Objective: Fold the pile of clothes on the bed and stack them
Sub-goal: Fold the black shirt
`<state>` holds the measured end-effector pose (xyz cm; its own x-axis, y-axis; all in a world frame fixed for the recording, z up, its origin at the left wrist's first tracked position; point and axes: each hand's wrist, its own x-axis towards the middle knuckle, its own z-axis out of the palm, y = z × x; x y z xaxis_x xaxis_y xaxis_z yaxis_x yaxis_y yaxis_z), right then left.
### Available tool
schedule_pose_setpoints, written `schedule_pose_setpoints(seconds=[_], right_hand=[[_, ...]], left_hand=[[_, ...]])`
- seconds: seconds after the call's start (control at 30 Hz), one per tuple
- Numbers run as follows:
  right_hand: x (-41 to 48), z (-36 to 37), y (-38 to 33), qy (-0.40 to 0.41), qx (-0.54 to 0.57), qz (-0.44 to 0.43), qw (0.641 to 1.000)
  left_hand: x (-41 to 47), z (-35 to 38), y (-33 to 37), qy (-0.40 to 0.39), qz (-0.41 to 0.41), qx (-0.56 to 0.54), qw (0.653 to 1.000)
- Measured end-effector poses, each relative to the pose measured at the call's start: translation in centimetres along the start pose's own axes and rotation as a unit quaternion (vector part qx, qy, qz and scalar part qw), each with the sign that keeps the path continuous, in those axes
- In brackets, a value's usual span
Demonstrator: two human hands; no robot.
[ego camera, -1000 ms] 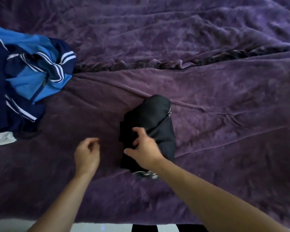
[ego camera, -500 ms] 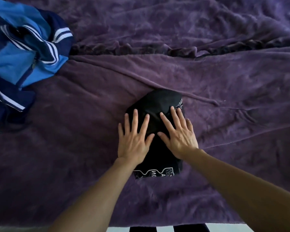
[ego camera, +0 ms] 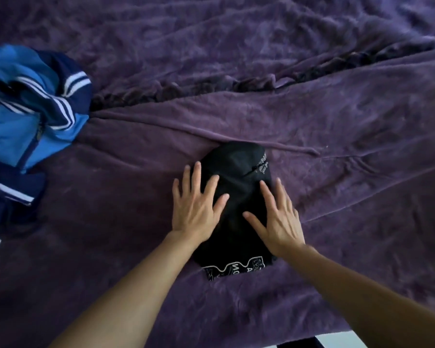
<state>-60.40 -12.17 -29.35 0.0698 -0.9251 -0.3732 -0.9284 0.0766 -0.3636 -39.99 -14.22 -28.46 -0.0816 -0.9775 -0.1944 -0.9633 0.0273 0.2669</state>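
A second ago the right hand pinches the near part of the folded black garment while the left hand hangs loosely curled off to its left, touching nothing; half a second ago both palms are down flat on the cloth, close together; now they lie flat again but a little wider apart, each nearer its own side of the bundle. I read this as the fold being finished and the hands pressing and smoothing it outward; the piece looks ready to serve as the base of a stack, or to be moved aside.

The fingers of both hands are straight and spread, clamped on nothing; they press down on the garment rather than grip it. The left hand covers the bundle's left edge, its outer fingers reaching past onto the purple blanket, its thumb and forefinger on the black cloth; the right hand sits on the right edge in the same way, thumb pointing inward across the middle. Between the two thumbs a strip of black fabric shows; the far rounded end of the bundle lies beyond the fingertips, and the near end, with white printed lettering, pokes out below the wrists.

The garment lies on the bed, roughly central, just below a raised seam in the blanket. Well apart from it, at the left edge of the view, the crumpled blue and navy striped jacket lies unfolded with something white beneath it; so most of the task appears still to be done.
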Motion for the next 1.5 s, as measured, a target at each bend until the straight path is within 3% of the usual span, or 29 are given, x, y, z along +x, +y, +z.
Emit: schedule_pose_setpoints(seconds=[0.03, 0.1, 0.17, 0.23, 0.43, 0.6, 1.17, 1.5], right_hand=[[-1.3, -0.1, 0.3, 0.006, 0.047, 0.055, 0.997], [-3.6, 0.6, 0.5, 0.006, 0.131, 0.136, 0.982], [-4.8, 1.7, -0.1, 0.005, 0.191, 0.152, 0.97], [-4.9, 2.4, -0.5, -0.002, 0.215, 0.145, 0.966], [-6.6, -1.7, 1.0, -0.003, 0.072, 0.047, 0.996], [-11.0, -8.7, 5.3, 0.014, -0.003, 0.003, 1.0], [-26.7, -36.5, 26.6, 0.196, -0.094, -0.02, 0.976], [-21.8, -45.0, 34.8, 0.247, -0.072, -0.036, 0.966]], left_hand=[[1.1, -0.6, 0.0, 0.008, -0.012, -0.019, 1.0], [3.7, -1.3, 0.0, -0.062, -0.082, -0.091, 0.991], [5.5, -0.9, 0.1, -0.151, -0.138, -0.128, 0.971], [5.7, -0.5, 0.3, -0.163, -0.12, -0.083, 0.976], [1.3, -2.4, 3.0, -0.088, -0.113, -0.117, 0.983], [-2.2, -5.7, 11.1, -0.02, -0.09, -0.102, 0.991], [-8.6, -16.6, 47.3, 0.131, 0.022, -0.237, 0.963], [-0.9, -19.4, 58.0, 0.162, 0.066, -0.241, 0.955]])
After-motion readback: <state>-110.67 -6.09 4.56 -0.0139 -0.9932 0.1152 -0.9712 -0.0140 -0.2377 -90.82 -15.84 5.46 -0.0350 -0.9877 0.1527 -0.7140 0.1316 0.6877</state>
